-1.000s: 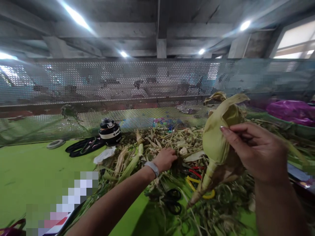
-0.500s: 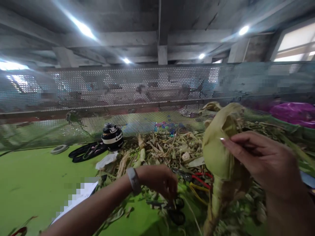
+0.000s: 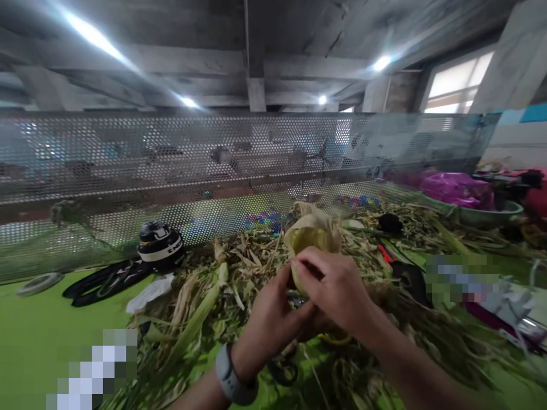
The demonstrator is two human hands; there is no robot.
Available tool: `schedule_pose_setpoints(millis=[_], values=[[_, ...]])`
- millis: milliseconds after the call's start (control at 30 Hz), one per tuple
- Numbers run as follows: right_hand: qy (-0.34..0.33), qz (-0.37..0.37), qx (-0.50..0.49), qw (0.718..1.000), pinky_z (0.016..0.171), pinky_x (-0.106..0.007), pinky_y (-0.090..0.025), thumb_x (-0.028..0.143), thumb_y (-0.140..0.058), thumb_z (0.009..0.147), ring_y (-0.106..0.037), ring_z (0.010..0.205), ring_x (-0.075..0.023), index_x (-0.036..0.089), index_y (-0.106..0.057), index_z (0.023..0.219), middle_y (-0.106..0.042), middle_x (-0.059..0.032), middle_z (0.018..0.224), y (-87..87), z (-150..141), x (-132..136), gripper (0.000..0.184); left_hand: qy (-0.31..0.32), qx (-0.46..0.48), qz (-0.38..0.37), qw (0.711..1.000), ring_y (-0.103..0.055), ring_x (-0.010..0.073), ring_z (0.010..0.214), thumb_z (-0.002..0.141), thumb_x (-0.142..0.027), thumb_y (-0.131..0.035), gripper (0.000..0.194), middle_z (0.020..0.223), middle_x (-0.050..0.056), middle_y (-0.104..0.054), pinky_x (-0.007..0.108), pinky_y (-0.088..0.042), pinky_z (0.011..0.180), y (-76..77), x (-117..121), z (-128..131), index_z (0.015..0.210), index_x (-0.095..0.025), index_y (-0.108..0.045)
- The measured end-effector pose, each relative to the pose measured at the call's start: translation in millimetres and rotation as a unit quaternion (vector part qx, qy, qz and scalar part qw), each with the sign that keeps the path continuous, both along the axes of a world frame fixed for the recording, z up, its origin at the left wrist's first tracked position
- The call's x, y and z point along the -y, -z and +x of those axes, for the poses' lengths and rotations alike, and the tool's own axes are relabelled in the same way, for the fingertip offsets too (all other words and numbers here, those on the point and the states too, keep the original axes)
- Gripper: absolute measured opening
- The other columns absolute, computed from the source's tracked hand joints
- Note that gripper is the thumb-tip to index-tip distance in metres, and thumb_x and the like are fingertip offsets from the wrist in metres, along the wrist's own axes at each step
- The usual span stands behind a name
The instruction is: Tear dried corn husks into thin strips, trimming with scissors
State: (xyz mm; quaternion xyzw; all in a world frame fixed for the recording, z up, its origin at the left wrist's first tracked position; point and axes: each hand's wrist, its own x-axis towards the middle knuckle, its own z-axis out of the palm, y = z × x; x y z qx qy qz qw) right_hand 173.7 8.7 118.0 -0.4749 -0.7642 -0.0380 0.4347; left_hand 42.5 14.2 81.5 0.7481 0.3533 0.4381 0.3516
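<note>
A pale yellow-green corn husk bundle (image 3: 315, 230), with a rounded, folded top, stands up in front of me. My right hand (image 3: 337, 287) pinches its near side between thumb and fingers. Against its lower part, my left hand (image 3: 271, 322) is closed, with a grey watch band on the wrist. The fingertips of both hands meet at the husk, and the bundle's stem is hidden behind them. Below my hands, black scissors handles (image 3: 282, 373) lie on the green table (image 3: 25, 336). A yellow handle (image 3: 335, 340) shows partly beneath my right wrist.
Loose dried husks (image 3: 252, 250) cover the middle. On the left are a black container with a white band (image 3: 161, 250), a black strap (image 3: 102, 282) and a tape roll (image 3: 39, 283). A perforated metal panel (image 3: 205, 148) stands behind. A purple bag (image 3: 457, 191) sits in a basin (image 3: 508, 210).
My left hand has moved from the scissors up to the husk bundle. The bundle and my right hand have come toward the middle. My view has turned to the right.
</note>
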Motion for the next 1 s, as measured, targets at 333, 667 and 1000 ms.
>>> schedule_pose_setpoints(millis=[333,667,1000], values=[[-0.025,0.128,0.004,0.992,0.082,-0.032,-0.044,0.023,-0.048,0.085,-0.056,0.092,-0.0186,0.021,-0.058,0.100,-0.061,-0.0063,0.095,20.1,-11.2,-17.9,0.018,0.004,0.238,-0.164,0.957,-0.058,0.0175,0.076,0.080,-0.038,-0.050,0.029,0.088,0.006,-0.064,0.024,-0.047,0.064,34.1,-25.7,8.3,0.092,-0.014,-0.060],[-0.067,-0.162,-0.281,0.943,0.073,-0.035,-0.049,0.038,-0.062,0.073,-0.059,0.091,-0.0251,0.020,-0.050,0.110,-0.063,-0.0084,0.099,49.0,-12.3,-55.0,0.043,-0.067,0.378,-0.297,0.874,-0.060,0.0156,0.070,0.068,-0.027,-0.065,0.022,0.086,0.005,-0.067,0.024,-0.049,0.058,40.1,-40.4,1.7,0.087,-0.016,-0.064],[-0.125,-0.073,-0.549,0.823,0.085,-0.035,-0.046,0.037,-0.058,0.078,-0.057,0.099,-0.0213,0.019,-0.058,0.106,-0.066,-0.0054,0.102,58.6,-20.3,-65.0,0.034,-0.039,0.548,-0.450,0.704,-0.060,0.0106,0.057,0.089,-0.026,-0.041,0.026,0.070,0.005,-0.067,0.015,-0.043,0.042,38.5,-66.2,-13.4,0.083,-0.012,-0.062]])
